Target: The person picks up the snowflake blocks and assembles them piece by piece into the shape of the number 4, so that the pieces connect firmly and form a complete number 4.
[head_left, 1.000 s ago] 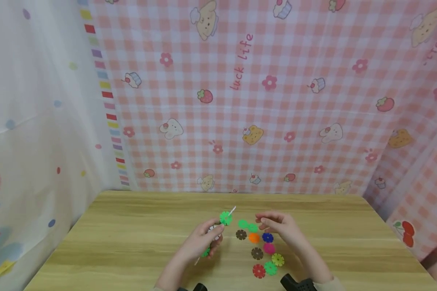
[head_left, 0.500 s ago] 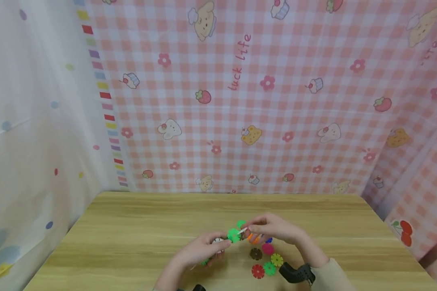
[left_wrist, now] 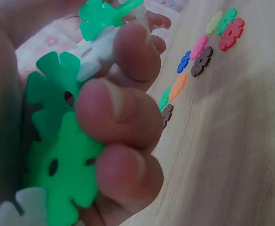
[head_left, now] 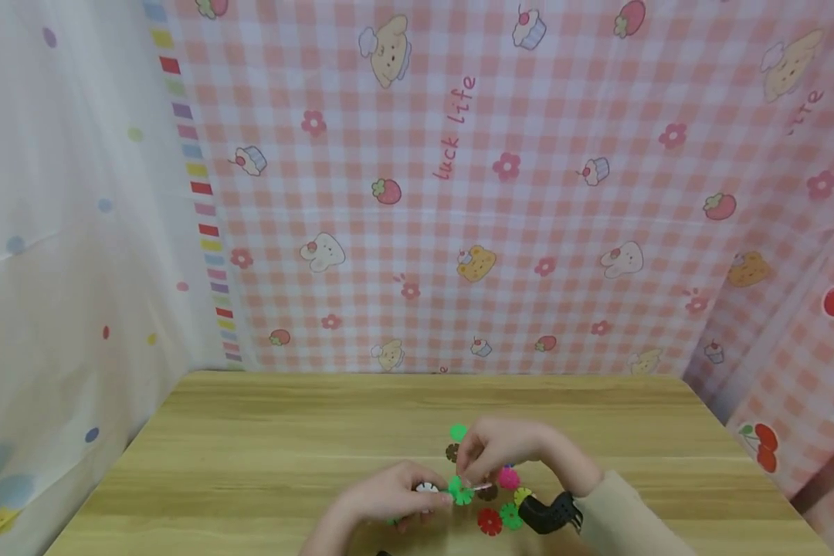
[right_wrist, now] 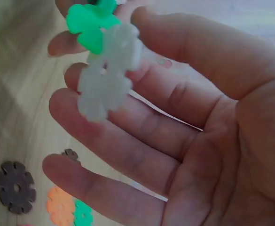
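My left hand [head_left: 385,498] grips a joined chain of slotted plastic snowflake discs, green and white, above the table. In the left wrist view its fingers curl round a green snowflake disc [left_wrist: 76,165], with a white snowflake disc [left_wrist: 34,207] beside it. At the chain's right end are a green snowflake disc [head_left: 461,491] and a white snowflake disc [right_wrist: 92,94], joined at their slots. My right hand [head_left: 507,448] meets this end from above, its thumb and index finger pinching the white disc near the joint. Its other fingers spread behind.
Loose snowflake discs lie on the wooden table [head_left: 264,463] under and beside the right hand: red [head_left: 489,522], pink [head_left: 509,478], brown [right_wrist: 16,187], orange [right_wrist: 60,205] and several others. A patterned cloth [head_left: 417,232] hangs behind the table.
The right hand has come in from the right and down to the chain's end. The left hand has moved right and nearer, turning the white end disc toward the right.
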Demonstrator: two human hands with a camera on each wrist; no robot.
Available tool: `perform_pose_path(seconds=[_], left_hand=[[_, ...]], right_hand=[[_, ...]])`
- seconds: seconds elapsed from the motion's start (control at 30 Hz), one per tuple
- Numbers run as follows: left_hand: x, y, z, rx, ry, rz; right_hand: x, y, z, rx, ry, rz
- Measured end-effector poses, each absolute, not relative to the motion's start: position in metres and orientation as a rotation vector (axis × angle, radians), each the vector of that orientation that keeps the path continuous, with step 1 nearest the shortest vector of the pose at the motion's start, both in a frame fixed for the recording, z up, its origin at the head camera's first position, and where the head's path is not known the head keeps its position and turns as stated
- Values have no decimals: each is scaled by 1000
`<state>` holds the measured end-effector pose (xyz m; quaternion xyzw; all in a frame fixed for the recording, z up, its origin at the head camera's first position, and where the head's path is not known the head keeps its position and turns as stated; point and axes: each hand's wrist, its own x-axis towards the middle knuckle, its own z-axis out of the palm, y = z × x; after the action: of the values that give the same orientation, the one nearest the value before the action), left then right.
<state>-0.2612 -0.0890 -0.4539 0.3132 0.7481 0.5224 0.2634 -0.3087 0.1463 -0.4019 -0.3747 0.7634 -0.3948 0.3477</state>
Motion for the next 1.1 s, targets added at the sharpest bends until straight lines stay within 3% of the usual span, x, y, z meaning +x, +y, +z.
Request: perform_pose_path(seconds=[0.4, 0.57, 0.83, 1.1], left_hand=[[-267, -111, -441, 775, 2290, 1389], [-272, -123, -431, 564, 2412, 1800], [-277, -116, -430, 125, 2476, 2449], [-274, -92, -442, 319, 2509, 2352]], right_hand=[[-306, 145, -422, -1046, 1996, -1135], [-305, 150, -433, -968, 2040, -1252], [-299, 144, -441, -693, 2131, -1565], [-291, 110, -441, -297, 2154, -1938]])
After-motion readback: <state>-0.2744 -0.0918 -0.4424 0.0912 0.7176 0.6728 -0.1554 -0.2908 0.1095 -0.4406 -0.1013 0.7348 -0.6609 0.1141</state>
